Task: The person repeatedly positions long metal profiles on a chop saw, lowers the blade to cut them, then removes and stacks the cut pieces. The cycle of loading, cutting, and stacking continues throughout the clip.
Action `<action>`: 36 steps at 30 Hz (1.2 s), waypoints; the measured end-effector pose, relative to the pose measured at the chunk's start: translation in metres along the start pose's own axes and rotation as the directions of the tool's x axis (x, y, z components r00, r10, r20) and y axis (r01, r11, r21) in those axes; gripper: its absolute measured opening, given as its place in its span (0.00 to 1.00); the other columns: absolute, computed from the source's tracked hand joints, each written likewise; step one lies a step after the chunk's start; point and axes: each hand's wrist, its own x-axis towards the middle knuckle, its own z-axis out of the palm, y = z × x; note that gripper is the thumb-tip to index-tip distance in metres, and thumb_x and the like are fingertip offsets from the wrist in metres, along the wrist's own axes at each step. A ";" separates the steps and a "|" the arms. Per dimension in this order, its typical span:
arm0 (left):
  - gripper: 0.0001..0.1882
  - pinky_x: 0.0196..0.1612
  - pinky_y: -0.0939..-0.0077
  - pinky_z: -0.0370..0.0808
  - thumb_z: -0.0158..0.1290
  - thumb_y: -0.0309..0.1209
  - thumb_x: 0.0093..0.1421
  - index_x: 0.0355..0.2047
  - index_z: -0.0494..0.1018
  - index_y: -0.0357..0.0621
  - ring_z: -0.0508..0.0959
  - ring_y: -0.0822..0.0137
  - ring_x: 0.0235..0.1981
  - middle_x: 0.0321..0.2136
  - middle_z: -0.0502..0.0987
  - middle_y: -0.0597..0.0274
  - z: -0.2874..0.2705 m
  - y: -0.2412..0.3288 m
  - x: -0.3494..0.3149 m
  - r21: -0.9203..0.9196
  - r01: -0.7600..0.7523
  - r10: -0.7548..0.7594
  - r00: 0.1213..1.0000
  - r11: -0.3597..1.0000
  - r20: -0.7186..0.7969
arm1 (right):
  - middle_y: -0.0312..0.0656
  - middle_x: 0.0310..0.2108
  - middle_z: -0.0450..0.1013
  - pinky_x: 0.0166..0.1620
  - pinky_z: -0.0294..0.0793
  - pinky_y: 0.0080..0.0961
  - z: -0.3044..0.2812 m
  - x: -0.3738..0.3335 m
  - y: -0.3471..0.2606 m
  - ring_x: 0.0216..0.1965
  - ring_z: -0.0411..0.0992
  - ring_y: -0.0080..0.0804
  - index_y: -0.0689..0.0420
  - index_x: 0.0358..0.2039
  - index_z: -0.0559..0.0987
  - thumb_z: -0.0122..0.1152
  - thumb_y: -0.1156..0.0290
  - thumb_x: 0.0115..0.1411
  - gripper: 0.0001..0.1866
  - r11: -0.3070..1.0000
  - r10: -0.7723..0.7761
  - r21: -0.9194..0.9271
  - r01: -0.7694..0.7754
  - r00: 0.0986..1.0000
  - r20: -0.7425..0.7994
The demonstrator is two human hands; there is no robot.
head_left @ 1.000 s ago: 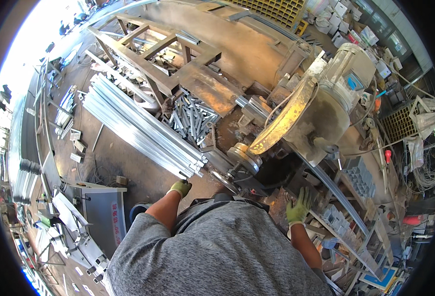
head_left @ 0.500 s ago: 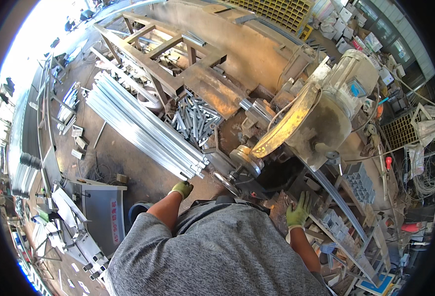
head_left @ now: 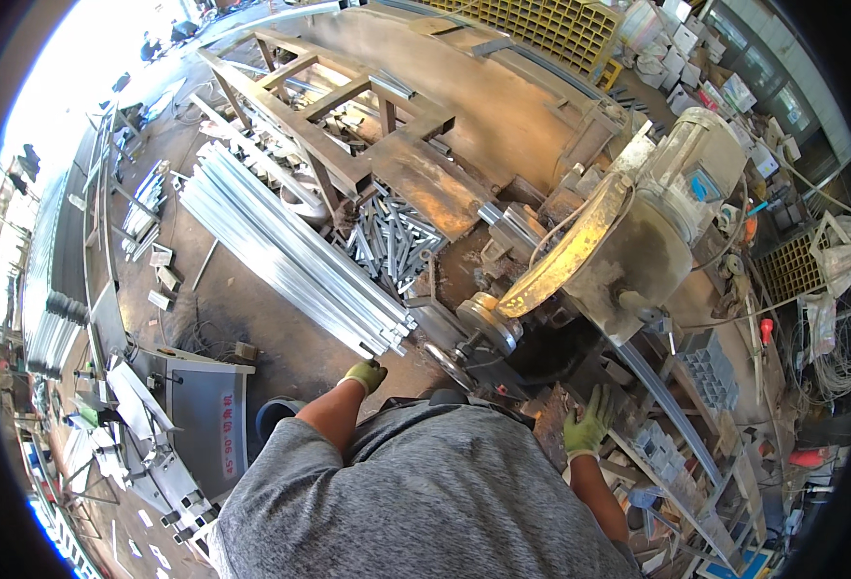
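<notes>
My left hand (head_left: pixel 365 374), in a yellow-green glove, reaches toward the near ends of a bundle of long shiny square metal tubes (head_left: pixel 281 253) lying on the floor; whether it grips one I cannot tell. My right hand (head_left: pixel 588 427), gloved the same way, rests with fingers spread on a cluttered metal rack beside a large cut-off saw (head_left: pixel 628 232) with a yellowish blade guard (head_left: pixel 565 253). My grey shirt fills the lower middle of the view.
A heap of short cut tube pieces (head_left: pixel 392 241) lies under a rusty steel frame table (head_left: pixel 348 145). A grey metal cabinet (head_left: pixel 204 415) stands at lower left. Yellow grating (head_left: pixel 541 29), boxes and cables crowd the back and right.
The view has shifted slightly. My right hand has moved a little down and right along the rack; my left hand stays at the tube ends.
</notes>
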 end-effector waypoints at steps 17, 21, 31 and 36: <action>0.33 0.71 0.48 0.85 0.62 0.57 0.77 0.68 0.89 0.45 0.90 0.38 0.68 0.63 0.92 0.38 0.018 0.004 -0.007 0.011 0.008 -0.007 1.000 1.000 -0.027 | 0.52 0.93 0.61 0.92 0.53 0.65 -0.002 0.000 0.006 0.90 0.60 0.66 0.51 0.92 0.67 0.75 0.55 0.69 0.53 1.000 0.012 -0.001 -0.012 1.000 0.020; 0.34 0.72 0.49 0.85 0.63 0.57 0.77 0.70 0.89 0.44 0.90 0.38 0.68 0.64 0.92 0.39 0.030 0.007 -0.008 0.029 0.016 -0.015 1.000 0.999 -0.025 | 0.50 0.94 0.61 0.92 0.53 0.63 -0.002 -0.001 0.010 0.91 0.60 0.62 0.51 0.92 0.67 0.73 0.55 0.70 0.52 1.000 -0.009 0.004 0.009 1.000 0.020; 0.36 0.70 0.53 0.85 0.67 0.56 0.77 0.72 0.86 0.41 0.92 0.43 0.67 0.64 0.93 0.39 0.055 0.032 -0.031 -0.018 -0.001 -0.001 0.995 1.000 -0.102 | 0.49 0.95 0.59 0.93 0.50 0.67 -0.009 -0.002 0.016 0.93 0.57 0.60 0.52 0.93 0.66 0.69 0.56 0.73 0.51 0.997 -0.047 0.065 0.046 0.999 0.025; 0.32 0.70 0.48 0.86 0.65 0.50 0.78 0.73 0.85 0.42 0.91 0.38 0.66 0.63 0.92 0.36 0.054 0.071 -0.051 -0.137 -0.164 0.108 0.933 0.977 -0.344 | 0.49 0.95 0.58 0.93 0.49 0.67 -0.005 -0.005 0.025 0.94 0.55 0.62 0.53 0.94 0.65 0.67 0.55 0.74 0.50 0.995 -0.048 0.096 0.041 0.996 0.073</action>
